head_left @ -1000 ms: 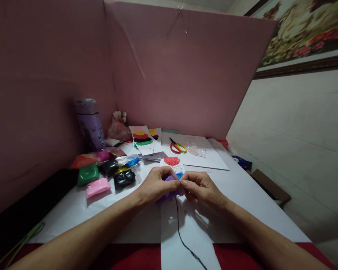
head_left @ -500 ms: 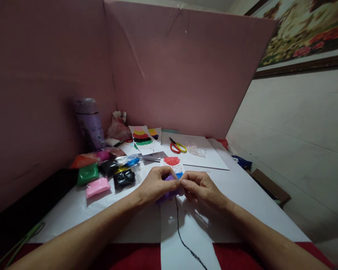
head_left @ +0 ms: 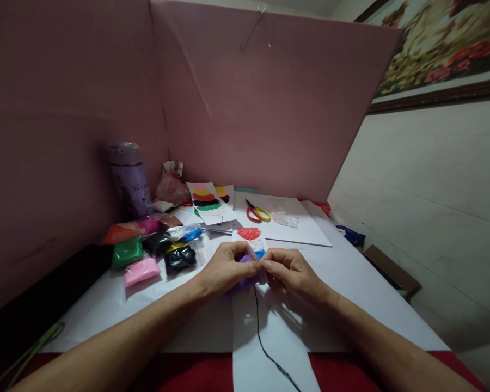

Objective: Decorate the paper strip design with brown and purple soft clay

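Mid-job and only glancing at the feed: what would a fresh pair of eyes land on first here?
The left hand and right hand meet at the table's middle, both pinching a purple lump of soft clay over a white paper strip with a black line. To their left lies a cluster of small clear packets of coloured clay, and tall pink board screens wall off the back.

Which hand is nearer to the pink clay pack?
Left. The left hand, holding a purple piece, sits right of the pink clay pack; the right hand is farther right, beyond the left, pinching the same piece.
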Demonstrator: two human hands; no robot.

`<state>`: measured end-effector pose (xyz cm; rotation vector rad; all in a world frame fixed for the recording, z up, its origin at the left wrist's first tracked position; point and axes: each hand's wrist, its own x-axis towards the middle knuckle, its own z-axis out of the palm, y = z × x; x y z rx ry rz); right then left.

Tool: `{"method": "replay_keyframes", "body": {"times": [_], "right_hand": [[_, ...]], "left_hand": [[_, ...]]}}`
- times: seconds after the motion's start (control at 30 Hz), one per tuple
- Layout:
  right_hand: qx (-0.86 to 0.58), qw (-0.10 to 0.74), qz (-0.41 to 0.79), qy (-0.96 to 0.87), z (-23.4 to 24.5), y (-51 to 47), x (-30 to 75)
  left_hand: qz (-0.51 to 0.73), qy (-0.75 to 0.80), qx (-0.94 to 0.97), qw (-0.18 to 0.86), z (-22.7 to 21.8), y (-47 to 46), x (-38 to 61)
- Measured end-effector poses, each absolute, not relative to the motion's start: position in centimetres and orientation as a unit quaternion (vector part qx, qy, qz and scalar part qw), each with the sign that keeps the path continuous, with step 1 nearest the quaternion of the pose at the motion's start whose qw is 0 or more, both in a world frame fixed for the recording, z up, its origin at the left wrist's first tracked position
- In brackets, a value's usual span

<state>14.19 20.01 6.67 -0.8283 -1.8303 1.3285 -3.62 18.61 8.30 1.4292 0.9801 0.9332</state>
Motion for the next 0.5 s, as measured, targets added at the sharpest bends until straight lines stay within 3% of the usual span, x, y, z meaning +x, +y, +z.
{"method": "replay_keyframes", "body": {"times": [0.5], "right_hand": [[-0.315, 0.358, 0.515, -0.713, 7.00, 19.83, 14.13]], "left_hand": [[0.390, 0.423, 0.605, 0.550, 8.57, 18.47, -3.58]]}}
